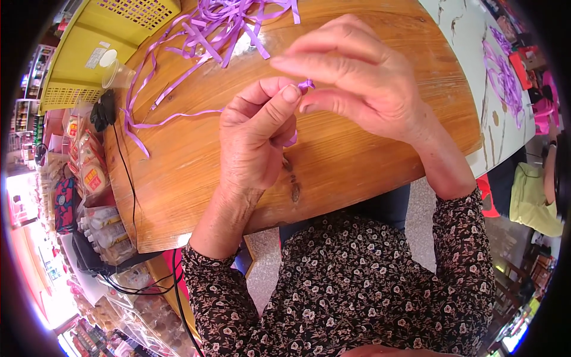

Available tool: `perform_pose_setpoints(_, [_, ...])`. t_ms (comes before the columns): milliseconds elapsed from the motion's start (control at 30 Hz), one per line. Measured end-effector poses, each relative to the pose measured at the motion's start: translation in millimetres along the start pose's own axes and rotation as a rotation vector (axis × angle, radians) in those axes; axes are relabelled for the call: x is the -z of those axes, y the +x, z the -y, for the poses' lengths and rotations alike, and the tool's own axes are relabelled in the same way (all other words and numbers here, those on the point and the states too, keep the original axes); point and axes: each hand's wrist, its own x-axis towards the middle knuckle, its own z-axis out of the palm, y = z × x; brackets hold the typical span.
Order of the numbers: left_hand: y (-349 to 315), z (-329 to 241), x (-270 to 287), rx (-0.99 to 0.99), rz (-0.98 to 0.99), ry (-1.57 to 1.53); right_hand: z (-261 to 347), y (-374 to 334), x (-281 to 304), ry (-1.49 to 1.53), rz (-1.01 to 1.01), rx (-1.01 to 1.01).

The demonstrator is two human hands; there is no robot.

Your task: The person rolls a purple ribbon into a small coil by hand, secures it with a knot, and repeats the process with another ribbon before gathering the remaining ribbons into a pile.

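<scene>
My left hand [250, 131] is closed over the table, thumb and forefinger pinching a purple ribbon [306, 85]. A small folded or knotted bit of it sticks out past the fingertips, and a loop shows below the palm. My right hand [372, 80] hovers just right of that bit, thumb and fingers spread apart with nothing visible between them. From behind my left hand a thin ribbon strand [178, 121] runs left across the wood. Beyond my hands lies a tangled heap of purple ribbons [220, 30].
A wooden tabletop [357, 172] lies beneath my hands. On its far left are a yellow plastic basket [89, 56] and a clear plastic cup [118, 76]. A black cable [126, 169] hangs along the left side, near packaged goods [92, 169]. More ribbons [504, 83] lie on a white marbled table to the right.
</scene>
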Motion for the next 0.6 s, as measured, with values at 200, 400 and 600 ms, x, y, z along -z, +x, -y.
perform_pose_setpoints(200, [1, -3, -1, -0.028, -0.047, 0.154, -4, -11, 2, -0.106, 0.053, 0.015])
perform_pose_setpoints(400, [3, -7, 5, -0.176, -0.157, 0.385, -10, -9, 15, -0.252, 0.136, 0.015])
perform_pose_setpoints(600, [1, -11, 6, -0.169, -0.178, 0.414, -2, 9, 28, -0.122, 0.171, -0.130])
